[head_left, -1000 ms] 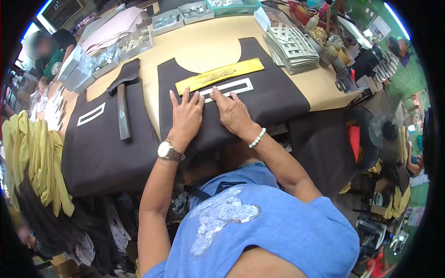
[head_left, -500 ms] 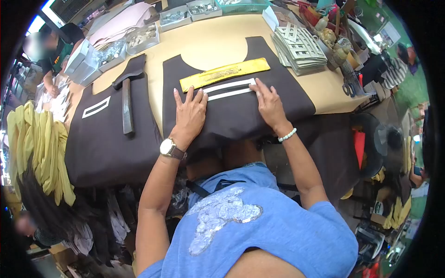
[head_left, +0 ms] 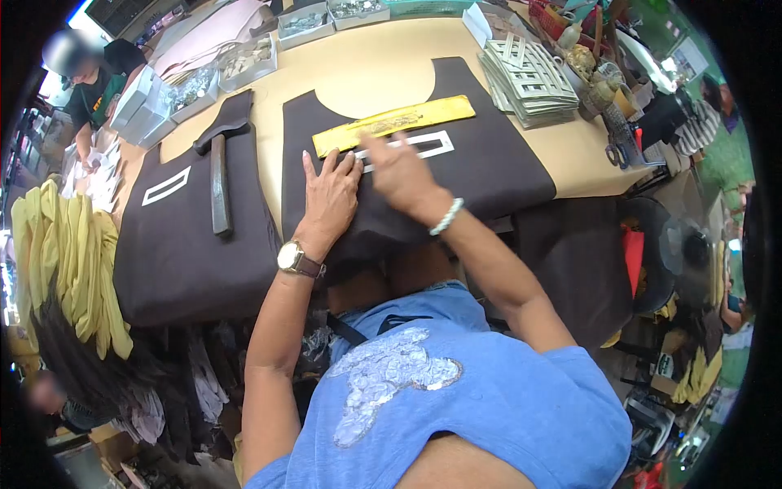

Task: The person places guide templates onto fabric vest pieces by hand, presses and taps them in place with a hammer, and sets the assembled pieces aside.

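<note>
My left hand (head_left: 332, 196) lies flat with fingers spread on a dark brown fabric piece (head_left: 481, 175) that has a curved cut-out at its top. Its fingertips press at the left end of a white rectangular frame (head_left: 446, 143) on the fabric. Over the frame's left half is my right hand (head_left: 403, 175), smeared by motion, so what its fingers do is unclear. Just above the frame lies a yellow strip (head_left: 440, 112) with brown smudges. A hammer (head_left: 220, 183) rests on a second dark piece (head_left: 183, 261), which bears a similar white frame (head_left: 166, 186).
White cut-out templates (head_left: 529, 81) are stacked at the right, near scissors (head_left: 617, 155). Boxes of small metal parts (head_left: 194, 91) line the back. Yellow cloth strips (head_left: 69, 261) hang at the left, where another person (head_left: 94, 98) handles white pieces.
My right hand has swept left from the frame's right end to its left half. My left hand stays at the left end. The other person at the left has leaned further into view.
</note>
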Action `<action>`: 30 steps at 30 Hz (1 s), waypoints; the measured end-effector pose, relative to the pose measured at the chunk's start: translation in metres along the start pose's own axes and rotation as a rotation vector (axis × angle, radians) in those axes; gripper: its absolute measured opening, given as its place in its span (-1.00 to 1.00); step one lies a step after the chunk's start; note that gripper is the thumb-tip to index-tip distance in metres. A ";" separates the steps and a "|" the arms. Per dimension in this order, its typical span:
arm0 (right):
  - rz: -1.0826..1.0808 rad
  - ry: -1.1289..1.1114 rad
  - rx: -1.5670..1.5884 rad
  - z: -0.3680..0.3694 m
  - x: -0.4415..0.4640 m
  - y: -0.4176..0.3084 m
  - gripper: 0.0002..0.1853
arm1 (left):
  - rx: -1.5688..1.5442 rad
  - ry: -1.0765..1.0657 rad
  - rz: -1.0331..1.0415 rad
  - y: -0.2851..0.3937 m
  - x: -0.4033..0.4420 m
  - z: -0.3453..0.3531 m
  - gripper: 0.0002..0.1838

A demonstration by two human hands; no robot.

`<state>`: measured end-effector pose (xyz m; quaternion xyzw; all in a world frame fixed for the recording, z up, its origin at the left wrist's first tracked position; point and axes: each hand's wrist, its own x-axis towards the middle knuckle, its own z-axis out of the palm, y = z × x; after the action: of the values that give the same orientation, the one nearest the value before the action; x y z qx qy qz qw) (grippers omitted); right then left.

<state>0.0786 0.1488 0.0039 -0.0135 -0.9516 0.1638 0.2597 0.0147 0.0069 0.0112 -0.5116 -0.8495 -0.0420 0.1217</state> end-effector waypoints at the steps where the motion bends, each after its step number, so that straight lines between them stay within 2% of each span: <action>1: 0.027 -0.023 0.025 0.004 -0.005 -0.003 -0.62 | -0.022 0.012 -0.011 0.000 -0.001 0.000 -0.51; 6: 0.090 -0.166 0.009 0.005 -0.011 -0.006 -0.53 | 0.011 0.015 -0.019 0.003 -0.003 0.001 -0.48; 10: 0.062 -0.081 -0.028 0.007 -0.015 -0.003 -0.54 | 0.013 0.027 -0.030 0.002 -0.003 0.003 -0.50; 15: 0.203 -0.071 -0.191 -0.033 -0.033 0.051 -0.54 | 0.023 -0.013 -0.020 0.004 -0.001 -0.001 -0.54; 18: 0.251 -0.038 -0.221 -0.051 -0.034 0.074 -0.55 | 0.046 0.063 0.012 0.004 -0.005 0.001 -0.56; 20: 0.268 -0.081 -0.270 -0.049 -0.038 0.073 -0.51 | 0.164 -0.009 0.014 0.010 -0.007 -0.005 -0.56; 22: 0.222 -0.030 -0.292 -0.048 -0.039 0.074 -0.52 | 0.310 -0.012 0.022 0.011 -0.017 -0.006 -0.58; 24: 0.175 0.006 -0.313 -0.050 -0.040 0.073 -0.52 | 0.251 0.006 0.001 0.008 -0.020 -0.011 -0.61; 25: 0.266 -0.073 -0.270 -0.057 -0.035 0.073 -0.55 | 0.218 0.015 -0.012 0.007 -0.021 -0.015 -0.62; 28: 0.635 0.057 -0.058 -0.073 -0.025 0.085 -0.60 | 0.060 -0.233 -0.162 0.006 -0.010 -0.038 -0.66; 29: 0.588 0.170 -0.060 -0.071 -0.026 0.092 -0.59 | 0.001 -0.149 -0.197 0.005 -0.011 -0.032 -0.66; 30: 0.495 0.187 -0.083 -0.073 -0.023 0.089 -0.58 | -0.046 -0.081 -0.227 0.006 -0.012 -0.028 -0.65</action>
<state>0.1292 0.2523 0.0234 -0.2714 -0.8971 0.1812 0.2978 0.0298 -0.0059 0.0353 -0.4163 -0.9049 -0.0545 0.0701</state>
